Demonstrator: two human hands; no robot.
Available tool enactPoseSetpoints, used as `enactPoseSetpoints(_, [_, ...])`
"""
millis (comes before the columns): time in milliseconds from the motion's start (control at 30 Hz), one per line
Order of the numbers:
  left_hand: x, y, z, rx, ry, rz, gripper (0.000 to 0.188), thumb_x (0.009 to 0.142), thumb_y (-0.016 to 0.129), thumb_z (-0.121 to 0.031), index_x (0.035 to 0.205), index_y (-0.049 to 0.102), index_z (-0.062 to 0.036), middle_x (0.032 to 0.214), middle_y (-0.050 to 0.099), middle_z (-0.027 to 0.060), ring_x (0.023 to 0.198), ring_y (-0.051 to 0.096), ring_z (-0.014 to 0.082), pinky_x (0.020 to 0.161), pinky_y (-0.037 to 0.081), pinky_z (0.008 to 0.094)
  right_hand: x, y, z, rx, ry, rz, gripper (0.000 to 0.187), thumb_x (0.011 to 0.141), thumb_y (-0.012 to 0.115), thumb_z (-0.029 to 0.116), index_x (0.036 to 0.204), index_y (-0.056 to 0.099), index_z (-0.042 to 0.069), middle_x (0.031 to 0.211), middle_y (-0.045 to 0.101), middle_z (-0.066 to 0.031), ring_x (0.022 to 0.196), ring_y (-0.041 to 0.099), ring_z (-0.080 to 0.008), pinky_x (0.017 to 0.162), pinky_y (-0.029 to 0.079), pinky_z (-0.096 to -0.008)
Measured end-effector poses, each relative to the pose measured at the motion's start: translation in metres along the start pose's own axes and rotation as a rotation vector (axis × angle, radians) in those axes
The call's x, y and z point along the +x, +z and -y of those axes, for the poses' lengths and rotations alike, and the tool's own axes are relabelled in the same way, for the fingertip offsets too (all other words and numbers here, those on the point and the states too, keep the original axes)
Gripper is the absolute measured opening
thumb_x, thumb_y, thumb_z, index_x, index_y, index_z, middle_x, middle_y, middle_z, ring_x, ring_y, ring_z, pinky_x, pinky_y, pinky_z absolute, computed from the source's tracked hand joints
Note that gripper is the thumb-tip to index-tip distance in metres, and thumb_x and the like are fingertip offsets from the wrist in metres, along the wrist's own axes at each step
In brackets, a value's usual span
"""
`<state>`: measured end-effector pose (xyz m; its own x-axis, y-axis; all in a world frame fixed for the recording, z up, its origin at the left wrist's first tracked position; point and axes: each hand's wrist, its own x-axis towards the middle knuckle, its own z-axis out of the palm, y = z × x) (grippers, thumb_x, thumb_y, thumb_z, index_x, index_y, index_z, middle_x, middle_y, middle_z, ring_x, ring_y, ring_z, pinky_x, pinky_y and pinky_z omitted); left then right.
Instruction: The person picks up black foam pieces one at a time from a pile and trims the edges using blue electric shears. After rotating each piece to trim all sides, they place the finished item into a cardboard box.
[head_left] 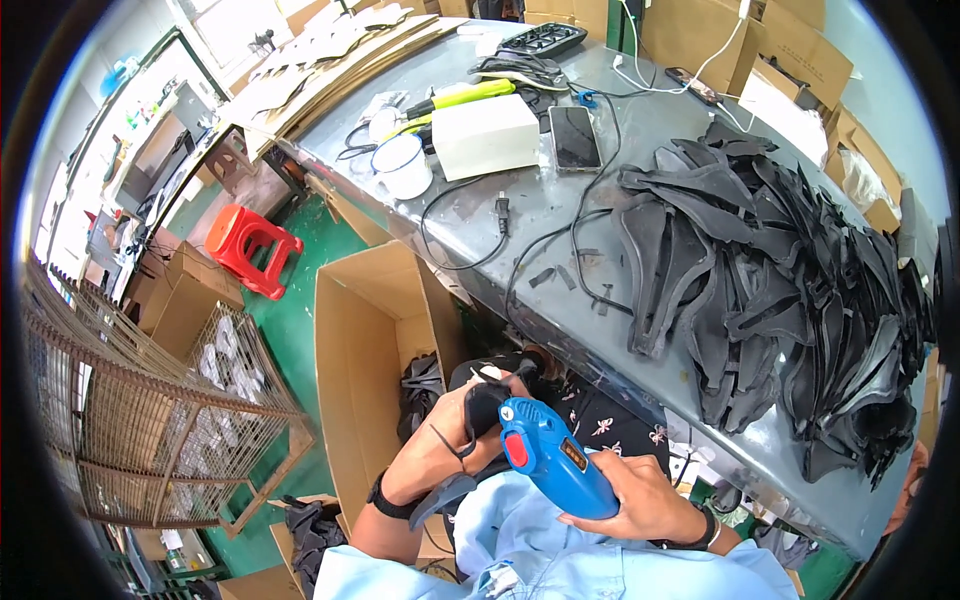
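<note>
My right hand [640, 497] is wrapped round a blue handheld power tool [560, 465] with a red button on its side. The tool's front end points up and left, against a black piece of material [486, 404]. My left hand [440, 445] grips that black piece, its fingers curled and partly hidden behind it. A thin black trimmed strip [448, 440] hangs over the back of my left hand. Below the wrist, a wider dark flap [440, 499] dangles beside my forearm. The tool's working tip is hidden, so its exact kind does not show.
A heap of black saddle-shaped pieces [670, 250] covers the table's right side. Towards the back lie a phone [575, 138], a white box [487, 137], a white cup [403, 168] and a loose plug [502, 210]. An open cardboard box [345, 330], a red stool [250, 250] and a wire cage [130, 420] stand left.
</note>
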<state>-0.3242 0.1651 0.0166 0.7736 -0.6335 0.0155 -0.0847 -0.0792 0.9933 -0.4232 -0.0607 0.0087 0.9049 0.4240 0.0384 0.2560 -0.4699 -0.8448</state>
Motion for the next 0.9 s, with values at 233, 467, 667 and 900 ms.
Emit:
enactPoseSetpoints(233, [-0.001, 0.019, 0.0, -0.257, -0.237, 0.411, 0.055, 0.085, 0.056, -0.005, 0.133, 0.029, -0.0032, 0.083, 0.051, 0.0018, 0.074, 0.047, 0.0101, 0.07, 0.041, 0.0253, 0.008, -0.01, 0.007, 0.064, 0.1, -0.219, 0.058, 0.07, 0.077, 0.028, 0.111, 0.048, -0.001, 0.082, 0.064, -0.018, 0.069, 0.066, -0.0301, 0.063, 0.052, -0.0346])
enactPoseSetpoints(467, [-0.013, 0.059, 0.039, -0.953, -0.454, 0.006, 0.057, 0.088, 0.055, -0.036, 0.13, 0.038, -0.0013, 0.106, 0.059, 0.0066, 0.093, 0.057, 0.0188, 0.082, 0.045, 0.0303, 0.015, -0.03, -0.008, 0.56, 0.293, -0.441, 0.054, 0.071, 0.076, 0.021, 0.112, 0.048, 0.0, 0.095, 0.056, -0.005, 0.083, 0.054, -0.0128, 0.074, 0.045, -0.028])
enactPoseSetpoints(667, [-0.006, 0.115, 0.044, -1.085, -0.026, -0.363, 0.065, 0.086, 0.06, -0.033, 0.135, 0.03, -0.0041, 0.134, 0.041, 0.0109, 0.124, 0.04, 0.0245, 0.106, 0.027, 0.0409, 0.023, -0.016, -0.003, 0.335, 0.226, -0.613, 0.061, 0.065, 0.083, 0.022, 0.111, 0.047, 0.002, 0.087, 0.058, -0.0035, 0.079, 0.056, -0.011, 0.07, 0.046, -0.0262])
enactPoseSetpoints(900, [0.009, 0.073, 0.019, -0.979, 0.225, -0.653, 0.041, 0.087, 0.057, -0.027, 0.12, 0.04, -0.0114, 0.118, 0.051, 0.0099, 0.109, 0.053, 0.0241, 0.092, 0.047, 0.0411, -0.005, -0.007, -0.007, -0.006, 0.169, -0.303, 0.062, 0.071, 0.076, 0.036, 0.106, 0.046, -0.006, 0.073, 0.063, -0.0194, 0.064, 0.066, -0.0315, 0.056, 0.052, -0.0361])
